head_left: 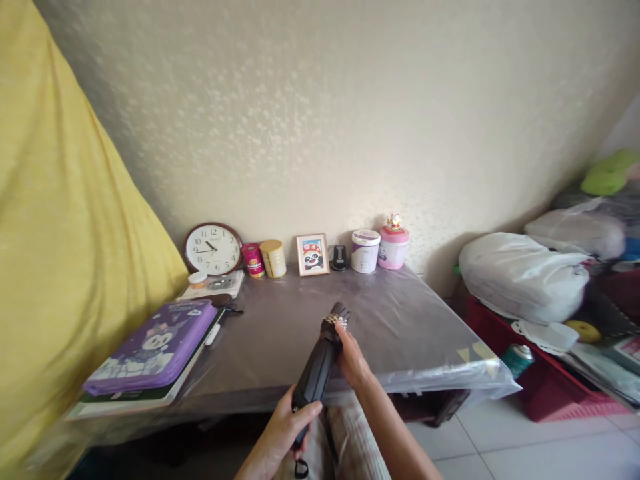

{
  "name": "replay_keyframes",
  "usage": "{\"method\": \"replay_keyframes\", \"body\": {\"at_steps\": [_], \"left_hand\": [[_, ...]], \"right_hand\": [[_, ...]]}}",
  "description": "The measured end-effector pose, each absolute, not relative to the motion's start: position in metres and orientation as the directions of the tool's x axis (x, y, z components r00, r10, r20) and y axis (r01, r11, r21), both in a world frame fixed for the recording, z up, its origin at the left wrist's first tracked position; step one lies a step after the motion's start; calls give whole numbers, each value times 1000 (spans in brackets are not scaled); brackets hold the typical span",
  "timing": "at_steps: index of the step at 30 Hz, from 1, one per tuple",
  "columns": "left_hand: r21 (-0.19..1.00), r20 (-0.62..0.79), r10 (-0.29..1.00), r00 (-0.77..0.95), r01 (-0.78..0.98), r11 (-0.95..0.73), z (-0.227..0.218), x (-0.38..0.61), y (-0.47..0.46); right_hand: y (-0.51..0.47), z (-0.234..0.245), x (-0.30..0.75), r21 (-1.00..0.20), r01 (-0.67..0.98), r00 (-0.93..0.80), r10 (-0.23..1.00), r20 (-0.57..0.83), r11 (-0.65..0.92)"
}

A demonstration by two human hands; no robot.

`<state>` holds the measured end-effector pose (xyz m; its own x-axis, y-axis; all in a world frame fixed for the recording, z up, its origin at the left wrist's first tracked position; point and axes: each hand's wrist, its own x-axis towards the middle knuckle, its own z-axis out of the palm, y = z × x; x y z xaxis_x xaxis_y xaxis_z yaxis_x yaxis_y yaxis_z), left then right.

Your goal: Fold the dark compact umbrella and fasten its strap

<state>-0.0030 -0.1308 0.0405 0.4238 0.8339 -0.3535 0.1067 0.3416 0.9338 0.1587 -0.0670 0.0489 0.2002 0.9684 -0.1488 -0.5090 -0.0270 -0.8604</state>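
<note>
A folded black umbrella slants in front of me, over the near edge of the table. My left hand is wrapped round its lower end, where the handle is, with the thumb on top. A small black wrist strap dangles below that hand. My right hand grips the umbrella's far end from the right side, by a patch of light patterned cloth. Rib tips stick out past it. The right fingers are partly hidden behind the umbrella.
The table has a plastic cover. Left lie a purple case and books. Along the wall stand a clock, tins, a framed picture and tubs. Right are a red crate and white bags.
</note>
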Motion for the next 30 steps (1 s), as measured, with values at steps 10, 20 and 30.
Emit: {"method": "replay_keyframes", "body": {"at_steps": [10, 20, 30], "left_hand": [[953, -301, 888, 347, 136, 270, 36, -1, -123], [927, -159, 946, 281, 373, 45, 20, 2, -126], [839, -33, 962, 270, 530, -120, 8, 3, -122]], "right_hand": [[-79, 30, 169, -840, -537, 101, 982, -159, -80], [-81, 30, 166, -922, -372, 206, 960, -191, -104], [-74, 20, 166, -965, -232, 254, 950, -180, -121]]}}
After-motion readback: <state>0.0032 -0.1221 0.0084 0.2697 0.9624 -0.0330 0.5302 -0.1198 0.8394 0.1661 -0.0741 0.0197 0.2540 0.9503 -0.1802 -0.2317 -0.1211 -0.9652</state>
